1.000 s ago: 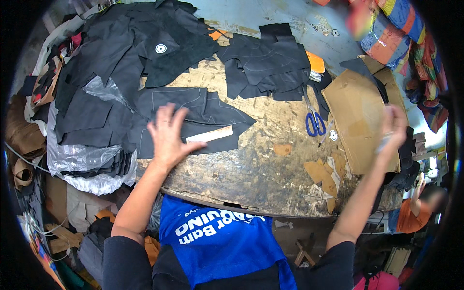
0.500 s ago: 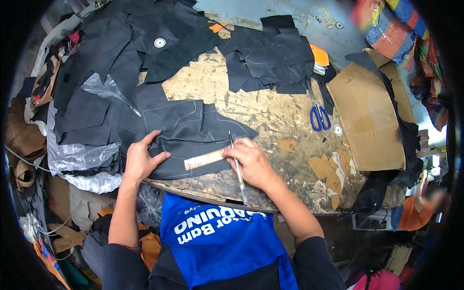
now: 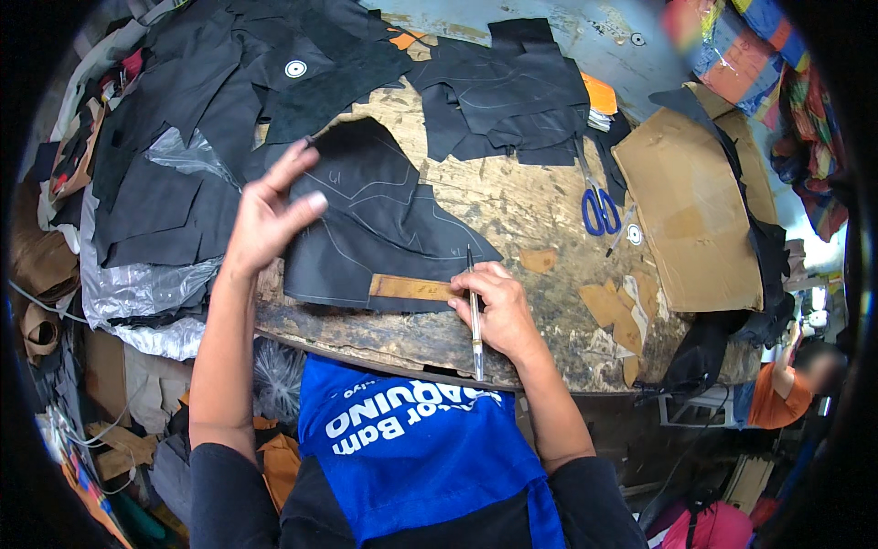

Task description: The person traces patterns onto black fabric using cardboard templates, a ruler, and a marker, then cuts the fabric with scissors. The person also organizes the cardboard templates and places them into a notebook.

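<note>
A black leather piece [image 3: 366,218] with pale drawn outlines lies near the table's front edge, its far part bulging up. Over its left edge, my left hand [image 3: 274,206] hovers with thumb and fingers apart, slightly blurred; nothing shows between them. My right hand [image 3: 494,306] is at the near right of the leather. Between its fingers are a slim silver pen [image 3: 475,329], held upright, and the right end of a tan strip pattern [image 3: 407,287]. That strip lies flat along the leather's near edge.
Black leather pieces [image 3: 183,101] are heaped at the left, and more leather [image 3: 512,96] lies at the back. Blue-handled scissors [image 3: 600,212], tan scraps [image 3: 615,316] and a cardboard sheet [image 3: 690,220] are at the right. A person in orange [image 3: 777,398] is at the far right.
My left hand has risen off the leather and opened. The leather's far part has shifted and bulged up. The strip now shows its tan face and has moved slightly right with my right hand.
</note>
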The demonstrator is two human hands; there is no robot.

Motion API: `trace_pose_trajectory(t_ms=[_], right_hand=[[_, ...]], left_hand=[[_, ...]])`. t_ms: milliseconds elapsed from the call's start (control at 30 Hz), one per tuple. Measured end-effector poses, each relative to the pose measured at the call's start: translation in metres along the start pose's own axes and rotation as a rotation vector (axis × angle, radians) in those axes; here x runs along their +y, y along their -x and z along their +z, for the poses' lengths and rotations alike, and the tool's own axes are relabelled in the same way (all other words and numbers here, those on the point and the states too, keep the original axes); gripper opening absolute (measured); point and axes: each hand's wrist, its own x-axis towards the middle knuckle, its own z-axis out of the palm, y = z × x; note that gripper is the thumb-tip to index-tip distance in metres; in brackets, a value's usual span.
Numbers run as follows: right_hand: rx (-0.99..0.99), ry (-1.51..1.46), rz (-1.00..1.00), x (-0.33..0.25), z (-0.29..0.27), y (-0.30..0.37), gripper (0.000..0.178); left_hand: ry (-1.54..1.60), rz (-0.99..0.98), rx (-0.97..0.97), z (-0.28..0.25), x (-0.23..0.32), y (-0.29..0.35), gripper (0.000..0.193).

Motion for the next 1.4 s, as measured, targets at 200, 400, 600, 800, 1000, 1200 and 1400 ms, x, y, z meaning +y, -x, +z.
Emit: trace_pose_trajectory(t_ms=[200, 400, 600, 800, 1000, 1200, 1400], right_hand=[[0.129, -0.025, 0.006, 0.001, 0.007, 0.000, 0.023], [0.158, -0.080, 0.082, 0.019, 0.009, -0.002, 0.026], [0.318, -0.404, 0.318, 0.033, 0.006, 0.006, 0.018], [0.270, -0.176, 0.163, 0.031, 0.009, 0.005, 0.022], [0.270, -0.100, 0.114, 0.029, 0.010, 0.002, 0.023], [0.238, -0.093, 0.101, 0.024, 0.011, 0.002, 0.022], [0.220, -0.088, 0.080, 0.024, 0.013, 0.000, 0.018]], left_hand=[[-0.472, 0.168, 0.430, -0.005, 0.005, -0.016, 0.042], [-0.568, 0.347, -0.275, 0.095, 0.034, 0.079, 0.036], [-0.744, 0.212, -0.537, 0.145, 0.022, 0.099, 0.069], [-0.773, 0.201, -0.509, 0.147, 0.016, 0.102, 0.076], [-0.740, 0.205, -0.471, 0.146, 0.018, 0.102, 0.074], [-0.607, 0.163, -0.416, 0.129, 0.013, 0.087, 0.059], [-0.630, 0.190, -0.427, 0.126, 0.014, 0.093, 0.055]])
